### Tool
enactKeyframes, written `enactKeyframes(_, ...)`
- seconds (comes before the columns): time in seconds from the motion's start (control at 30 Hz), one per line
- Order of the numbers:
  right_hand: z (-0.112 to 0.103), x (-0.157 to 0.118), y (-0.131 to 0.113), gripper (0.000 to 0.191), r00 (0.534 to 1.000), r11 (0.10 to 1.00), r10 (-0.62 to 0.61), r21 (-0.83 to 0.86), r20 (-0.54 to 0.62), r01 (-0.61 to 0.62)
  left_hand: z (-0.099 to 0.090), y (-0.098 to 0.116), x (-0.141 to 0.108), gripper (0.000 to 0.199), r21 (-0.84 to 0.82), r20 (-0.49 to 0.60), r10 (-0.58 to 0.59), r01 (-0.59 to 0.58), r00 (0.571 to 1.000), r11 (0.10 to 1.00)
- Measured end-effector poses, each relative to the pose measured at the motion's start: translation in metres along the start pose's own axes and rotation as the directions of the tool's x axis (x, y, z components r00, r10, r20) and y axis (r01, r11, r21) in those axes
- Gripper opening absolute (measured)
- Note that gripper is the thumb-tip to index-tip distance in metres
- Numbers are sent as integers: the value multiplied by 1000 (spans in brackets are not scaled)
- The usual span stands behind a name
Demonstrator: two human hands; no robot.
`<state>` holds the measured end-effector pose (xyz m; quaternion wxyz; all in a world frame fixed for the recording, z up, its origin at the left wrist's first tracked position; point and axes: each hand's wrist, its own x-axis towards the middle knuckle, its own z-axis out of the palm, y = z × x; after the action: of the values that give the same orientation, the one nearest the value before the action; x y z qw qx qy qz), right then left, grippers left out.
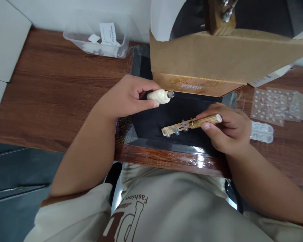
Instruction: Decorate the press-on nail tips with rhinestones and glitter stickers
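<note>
Between thumb and fingers, my left hand (131,97) holds a small cream nail polish bottle (157,96) on its side, its dark neck uncapped and pointing right. My right hand (228,126) grips a gold ribbed nail polish brush (204,121) with a white end. The brush's tip meets or hangs just over a clear false nail; which of these I cannot tell. Several glossy false nails, two of them grey-blue (176,130), sit across a narrow tan strip (164,131) above the black mat (151,122). The strip's right end is hidden by my right hand.
A cardboard box (204,55) stands behind the mat. Sticker sheets (270,104) and a clear plastic case (262,132) lie at the right. At the back left is a clear bin (91,47) with white packets. The brown table's front edge is near my body.
</note>
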<state>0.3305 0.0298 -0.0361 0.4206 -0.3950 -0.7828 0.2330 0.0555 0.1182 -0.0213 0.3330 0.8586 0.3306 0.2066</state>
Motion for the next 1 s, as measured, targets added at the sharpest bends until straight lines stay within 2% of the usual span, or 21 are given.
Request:
enactKeyframes(0.1, 0, 1, -3, 8, 999, 998, -26, 56, 43, 24, 0, 0, 0, 25, -2, 2, 1, -1, 1000, 1000)
enactKeyframes(0.2, 1, 5, -6, 7, 992, 997, -72, 28, 103, 69, 0, -1, 0, 25, -12, -2, 6, -6, 1000, 1000)
enactKeyframes(0.33, -1, 4, -3, 5, 996, 998, -53, -22, 76, 54, 0, -1, 0, 22, -1, -5, 18, -18, 1000, 1000)
enactKeyframes(0.47, -2, 0, -1, 7, 1000, 1000, -9, 16, 17, 9, 0, 0, 0, 24, 16, 2, 4, -4, 1000, 1000)
enactKeyframes(0.57, 0, 1, -5, 8, 998, 998, -46, 39, 47, 44, -1, 1, 0, 25, 10, -3, 0, 0, 1000, 1000)
enactKeyframes(0.7, 2, 7, -7, 7, 990, 995, -101, -14, 99, 103, 0, 1, 0, 26, 0, -3, 1, -1, 1000, 1000)
enactKeyframes(1.0, -1, 5, -5, 7, 996, 997, -77, 9, 49, 77, 0, 0, -2, 24, 4, -20, 26, -26, 999, 1000)
